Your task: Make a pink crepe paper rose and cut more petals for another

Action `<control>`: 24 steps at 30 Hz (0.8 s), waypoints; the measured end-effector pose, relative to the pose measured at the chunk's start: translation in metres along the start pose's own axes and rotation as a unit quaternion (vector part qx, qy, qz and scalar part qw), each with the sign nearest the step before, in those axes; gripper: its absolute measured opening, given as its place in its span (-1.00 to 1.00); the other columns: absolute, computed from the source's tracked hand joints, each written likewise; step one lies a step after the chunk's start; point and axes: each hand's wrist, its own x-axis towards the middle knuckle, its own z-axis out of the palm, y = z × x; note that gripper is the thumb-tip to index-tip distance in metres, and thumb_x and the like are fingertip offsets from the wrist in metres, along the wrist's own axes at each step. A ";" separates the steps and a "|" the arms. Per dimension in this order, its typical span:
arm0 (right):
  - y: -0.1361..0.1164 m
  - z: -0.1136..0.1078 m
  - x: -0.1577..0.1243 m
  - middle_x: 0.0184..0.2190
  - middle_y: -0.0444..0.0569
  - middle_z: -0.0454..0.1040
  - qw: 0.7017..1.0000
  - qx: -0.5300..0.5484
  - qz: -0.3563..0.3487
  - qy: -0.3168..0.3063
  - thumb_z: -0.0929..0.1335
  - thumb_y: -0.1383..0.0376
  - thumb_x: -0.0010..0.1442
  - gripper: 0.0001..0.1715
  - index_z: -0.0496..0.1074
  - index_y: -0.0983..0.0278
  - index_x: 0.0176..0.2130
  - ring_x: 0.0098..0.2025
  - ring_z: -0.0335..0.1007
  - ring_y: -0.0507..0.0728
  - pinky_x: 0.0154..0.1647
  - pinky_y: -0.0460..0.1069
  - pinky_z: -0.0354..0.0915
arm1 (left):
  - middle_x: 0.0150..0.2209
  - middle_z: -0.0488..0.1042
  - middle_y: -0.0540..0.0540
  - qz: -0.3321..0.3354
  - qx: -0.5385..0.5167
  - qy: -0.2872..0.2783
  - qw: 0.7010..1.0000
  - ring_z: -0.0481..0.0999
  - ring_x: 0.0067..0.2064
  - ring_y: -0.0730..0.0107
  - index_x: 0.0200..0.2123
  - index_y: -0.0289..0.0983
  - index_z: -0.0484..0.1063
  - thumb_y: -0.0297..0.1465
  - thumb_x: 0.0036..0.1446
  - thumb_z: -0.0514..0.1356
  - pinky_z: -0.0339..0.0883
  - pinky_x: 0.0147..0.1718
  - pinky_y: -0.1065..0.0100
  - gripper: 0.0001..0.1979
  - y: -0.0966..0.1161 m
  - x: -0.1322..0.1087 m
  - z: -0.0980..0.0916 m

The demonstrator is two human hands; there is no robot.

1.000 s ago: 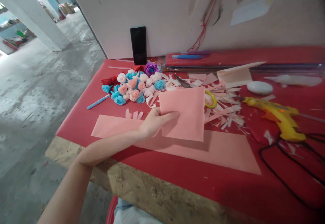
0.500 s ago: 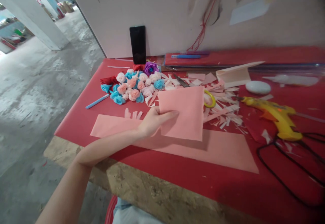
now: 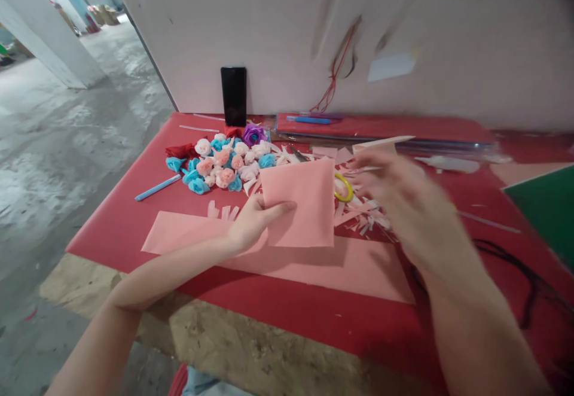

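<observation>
Pink paper sheet (image 3: 298, 204), centre frame, left hand (image 3: 251, 225) clamped on its edge. Right hand (image 3: 403, 204) blurred; I read fingers apart.

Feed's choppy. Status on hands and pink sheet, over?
Left hand pinches pink paper sheet at its left edge. Right hand blurred above paper scraps, grip unclear. Yellow-handled scissors between them.

The pink sheet (image 3: 298, 204) is a plain, roughly square piece of thin paper, flat and uncreased. It is held clear of the counter (image 3: 112, 228) and tilted up toward the viewer. The left hand (image 3: 251, 225) pinches its lower left edge, thumb on the front face. The sheet hangs above a long pink strip (image 3: 359, 267) lying flat. Its right edge partly covers a yellow scissors handle (image 3: 345, 189), just beside the blurred right hand (image 3: 403, 198).
</observation>
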 end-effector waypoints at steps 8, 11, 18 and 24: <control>-0.002 0.022 0.001 -0.41 0.03 0.50 0.972 0.049 0.116 -0.198 0.36 0.09 -0.06 -0.66 0.42 0.31 -0.38 -0.38 0.43 0.16 -0.47 -0.02 0.34 | -0.47 0.52 -0.09 0.033 0.061 0.002 0.998 0.48 -0.42 0.40 -0.49 -0.38 0.47 -0.25 -0.12 0.28 0.33 -0.42 0.41 -0.73 0.003 -0.004 0.000; -0.006 0.023 -0.003 -0.50 -0.02 0.48 0.972 0.076 0.128 -0.184 0.38 0.08 -0.07 -0.65 0.42 0.32 -0.41 -0.49 0.39 0.11 -0.56 -0.05 0.28 | -0.39 0.55 -0.11 0.056 0.102 0.003 0.993 0.49 -0.36 0.37 -0.42 -0.36 0.49 -0.24 -0.10 0.26 0.34 -0.42 0.43 -0.73 0.006 -0.006 0.000; -0.002 0.017 -0.002 -0.59 -0.07 0.43 0.972 0.078 0.123 -0.185 0.37 0.06 -0.03 -0.66 0.45 0.30 -0.50 -0.52 0.36 0.09 -0.59 -0.06 0.25 | -0.44 0.52 -0.07 0.078 0.129 0.013 0.989 0.47 -0.41 0.40 -0.43 -0.36 0.47 -0.24 -0.11 0.26 0.34 -0.46 0.44 -0.73 0.009 -0.005 0.001; -0.002 0.012 0.001 -0.64 -0.11 0.36 0.976 0.058 0.085 -0.190 0.34 0.03 0.00 -0.61 0.41 0.29 -0.58 -0.52 0.31 0.06 -0.58 -0.08 0.21 | -0.56 0.43 0.00 0.065 0.120 -0.002 0.991 0.40 -0.50 0.52 -0.53 -0.35 0.41 -0.24 -0.07 0.24 0.29 -0.48 0.47 -0.74 0.008 -0.003 -0.002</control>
